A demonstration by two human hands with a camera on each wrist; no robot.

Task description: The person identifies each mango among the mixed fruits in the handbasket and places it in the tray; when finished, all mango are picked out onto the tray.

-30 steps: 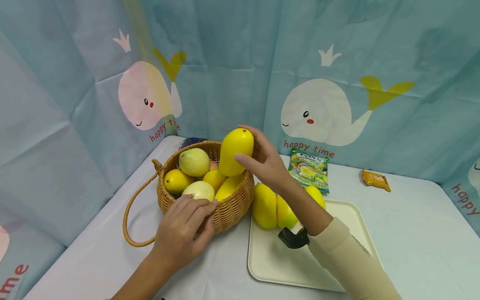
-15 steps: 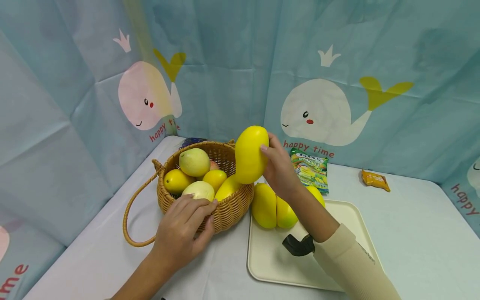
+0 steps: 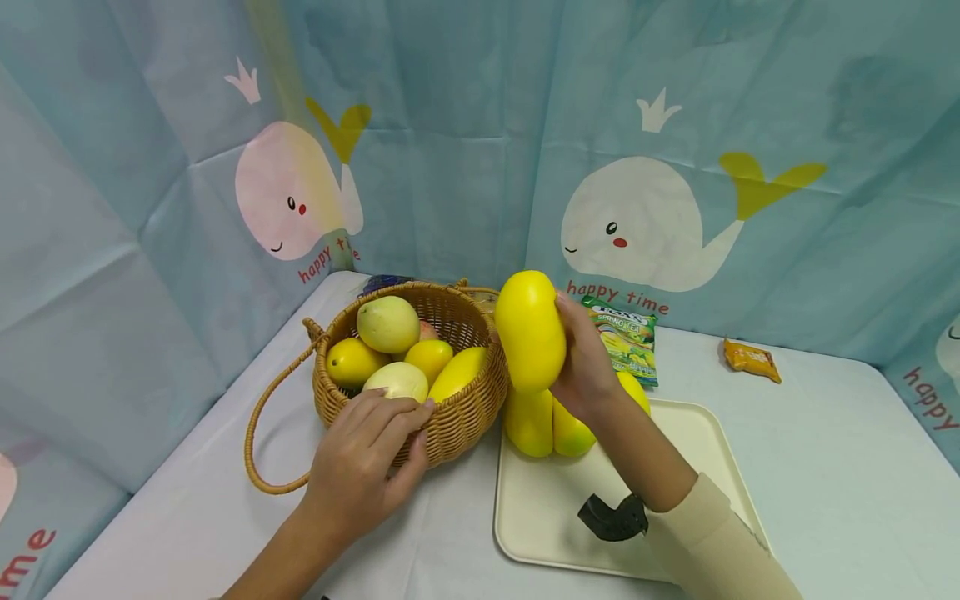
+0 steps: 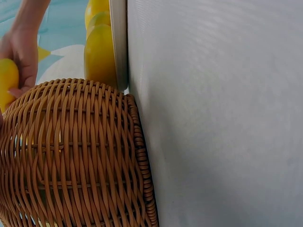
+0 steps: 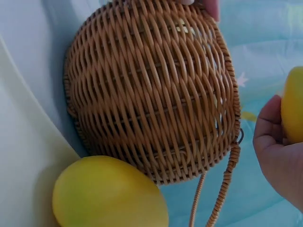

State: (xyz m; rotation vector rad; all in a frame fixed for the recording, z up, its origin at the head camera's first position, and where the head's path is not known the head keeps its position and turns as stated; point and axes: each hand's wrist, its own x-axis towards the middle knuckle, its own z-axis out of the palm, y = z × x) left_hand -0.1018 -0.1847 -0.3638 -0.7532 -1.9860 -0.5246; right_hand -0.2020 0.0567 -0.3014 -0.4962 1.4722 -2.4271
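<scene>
My right hand (image 3: pixel 588 358) grips a yellow mango (image 3: pixel 531 329), held up just right of the wicker basket (image 3: pixel 457 429). In the right wrist view the fingers curl round that mango (image 5: pixel 294 106). My left hand (image 3: pixel 360 458) holds the basket's front rim, fingertips over the edge beside a pale green fruit (image 3: pixel 396 381) and thumb against the outside. Inside the basket lie yellow mangoes (image 3: pixel 459 373), another pale round fruit (image 3: pixel 388 325) and a partly hidden reddish one. More mangoes (image 3: pixel 528 425) sit in a row at the back of the cream tray (image 3: pixel 547 525), partly behind the right hand.
A green candy bag (image 3: pixel 626 342) stands behind the tray, and a small orange packet (image 3: pixel 752 360) lies farther right. The basket's loop handle (image 3: pixel 255 450) hangs to the left. Whale-print curtains (image 3: pixel 450 167) enclose the table. The black wrist camera (image 3: pixel 611 518) hangs under the right wrist.
My right hand has lifted the mango out over the basket's right rim and moved it right, toward the tray's back edge, tilting it. The left hand has stayed on the rim.
</scene>
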